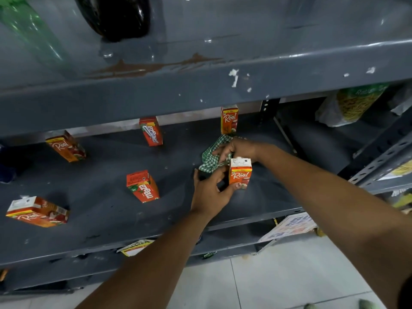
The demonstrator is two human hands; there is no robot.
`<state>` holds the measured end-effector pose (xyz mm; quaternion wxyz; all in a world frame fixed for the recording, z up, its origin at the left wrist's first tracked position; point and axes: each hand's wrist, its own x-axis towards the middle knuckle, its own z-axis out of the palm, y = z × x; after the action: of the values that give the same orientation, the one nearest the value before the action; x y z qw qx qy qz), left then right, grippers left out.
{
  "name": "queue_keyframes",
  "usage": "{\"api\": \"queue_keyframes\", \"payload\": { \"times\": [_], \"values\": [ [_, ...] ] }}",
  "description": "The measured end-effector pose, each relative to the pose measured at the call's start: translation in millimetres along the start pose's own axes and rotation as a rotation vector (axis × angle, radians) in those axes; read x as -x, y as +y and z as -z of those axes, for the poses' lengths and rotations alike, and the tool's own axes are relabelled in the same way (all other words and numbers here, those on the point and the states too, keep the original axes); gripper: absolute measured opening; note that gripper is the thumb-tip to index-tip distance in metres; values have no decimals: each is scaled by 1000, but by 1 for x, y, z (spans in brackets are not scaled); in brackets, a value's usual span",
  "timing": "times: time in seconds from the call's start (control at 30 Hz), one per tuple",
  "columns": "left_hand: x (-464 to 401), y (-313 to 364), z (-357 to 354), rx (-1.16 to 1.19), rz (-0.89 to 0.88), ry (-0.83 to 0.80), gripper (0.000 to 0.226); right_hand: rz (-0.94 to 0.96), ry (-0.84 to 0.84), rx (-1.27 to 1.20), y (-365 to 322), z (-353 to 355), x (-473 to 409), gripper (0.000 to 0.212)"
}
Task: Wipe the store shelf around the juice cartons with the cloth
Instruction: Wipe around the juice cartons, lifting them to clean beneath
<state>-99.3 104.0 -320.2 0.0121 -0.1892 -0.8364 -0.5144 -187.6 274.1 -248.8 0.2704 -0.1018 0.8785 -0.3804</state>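
Note:
Several small orange juice cartons stand spread over the grey metal shelf. My left hand grips one upright carton at the shelf's right part, thumb on its front. Just behind it, my right hand clutches a green-and-white checked cloth, bunched against the shelf surface. Other cartons: one at the back right, one at the back middle, one at the back left, one in the middle, one near the front left.
An upper grey shelf with rust patches overhangs, bearing a green bottle and a dark bottle. Snack packets lie on the neighbouring rack at right. Lower shelves hold papers. White tiled floor lies below.

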Motion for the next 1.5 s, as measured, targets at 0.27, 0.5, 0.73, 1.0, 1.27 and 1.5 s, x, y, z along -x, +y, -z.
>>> {"api": "queue_keyframes", "payload": {
  "times": [0.27,0.5,0.73,1.0,1.27,1.5],
  "values": [
    [2,1,3,-130,-31,43,39,-151,258,80,38,9,47,39],
    [1,2,3,-191,-114,53,27,-309,393,219,51,-27,115,62],
    [-1,0,0,-198,-90,46,27,-483,763,190,34,7,119,36],
    [-4,-3,2,-275,-118,6,38,-432,527,358,75,-48,80,56],
    [35,-19,33,-536,-14,-106,78,-437,566,431,58,-119,132,55],
    [60,-15,52,-862,-114,-323,87,-96,338,-39,12,-165,166,41]
  ]
}}
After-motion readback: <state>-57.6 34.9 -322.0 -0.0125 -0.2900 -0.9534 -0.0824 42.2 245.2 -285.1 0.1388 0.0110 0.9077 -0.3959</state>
